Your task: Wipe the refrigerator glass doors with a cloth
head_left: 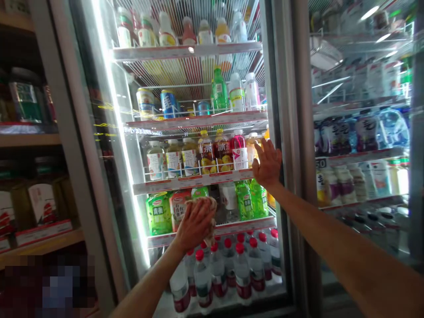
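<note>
My left hand [196, 220] is closed over a pale, patterned cloth [212, 221]. It is in front of the second-lowest shelf of a lit drinks fridge, beside a reddish drink bottle [178, 204] and a green one [159, 214]. Part of the cloth hangs below my fingers. Higher and to the right, my right hand [267, 164] has its fingers spread and holds nothing. It is near the fridge's right frame, in front of pale orange bottles [252, 145]. Faint reflections suggest a glass pane before the shelves; whether either hand touches it, I cannot tell.
Red-capped water bottles [240, 269] stand at the fridge bottom. A metal door frame [303, 132] separates a second fridge with bottles [344, 181] on the right. To the left, wooden shelves [39, 140] carry large jars [26, 95].
</note>
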A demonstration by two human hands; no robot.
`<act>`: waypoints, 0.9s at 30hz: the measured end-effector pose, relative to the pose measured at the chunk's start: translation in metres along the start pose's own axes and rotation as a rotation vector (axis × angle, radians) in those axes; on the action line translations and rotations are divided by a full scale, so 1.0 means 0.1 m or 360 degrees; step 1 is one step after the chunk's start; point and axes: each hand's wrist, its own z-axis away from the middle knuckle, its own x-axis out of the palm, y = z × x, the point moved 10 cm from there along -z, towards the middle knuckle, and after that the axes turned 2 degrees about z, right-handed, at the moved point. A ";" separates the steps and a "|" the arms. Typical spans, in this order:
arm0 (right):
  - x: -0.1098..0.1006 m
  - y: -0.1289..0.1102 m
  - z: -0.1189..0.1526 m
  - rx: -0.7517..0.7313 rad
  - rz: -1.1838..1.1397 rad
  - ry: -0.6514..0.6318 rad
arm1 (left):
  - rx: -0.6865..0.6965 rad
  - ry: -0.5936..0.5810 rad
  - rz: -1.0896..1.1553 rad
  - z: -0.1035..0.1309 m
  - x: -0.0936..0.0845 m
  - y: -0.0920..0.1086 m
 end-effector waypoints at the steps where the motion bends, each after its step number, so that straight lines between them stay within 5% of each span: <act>1: -0.01 0.00 0.00 0.0001 0.0005 0.0006 | 0.0122 -0.0063 0.0026 0.04 0.04 0.12; 3: -0.01 0.00 0.00 0.0007 0.0011 0.0010 | 0.0238 -0.0135 0.0061 0.21 0.01 0.11; 5: 0.00 0.00 0.00 0.0005 0.0008 0.0004 | 0.0148 -0.0137 0.0072 0.43 -0.14 -0.20; 8: 0.01 0.00 0.00 0.0005 -0.0008 -0.0003 | -0.0400 0.0035 -0.0106 0.72 -0.51 -1.00; 10: 0.01 0.00 0.00 0.0016 -0.0016 -0.0002 | -0.0746 0.0193 -0.0256 0.86 -0.70 -1.33; 13: 0.01 0.01 0.00 0.0021 -0.0023 -0.0004 | -0.0831 0.0261 -0.0259 0.76 -0.63 -1.19; 18: 0.04 0.03 0.01 0.0007 -0.0039 0.0000 | -0.0243 0.0032 0.0012 0.22 -0.04 -0.17; 20: 0.05 0.04 0.01 0.0003 -0.0036 0.0003 | -0.0034 -0.0053 0.0060 0.12 0.07 0.04; 23: 0.03 0.03 0.01 -0.0002 -0.0016 0.0006 | -0.0096 -0.0008 0.0027 0.14 -0.08 -0.25; 27: 0.00 0.00 0.00 0.0001 0.0023 -0.0003 | -0.0781 0.0356 -0.0224 0.41 -0.59 -1.21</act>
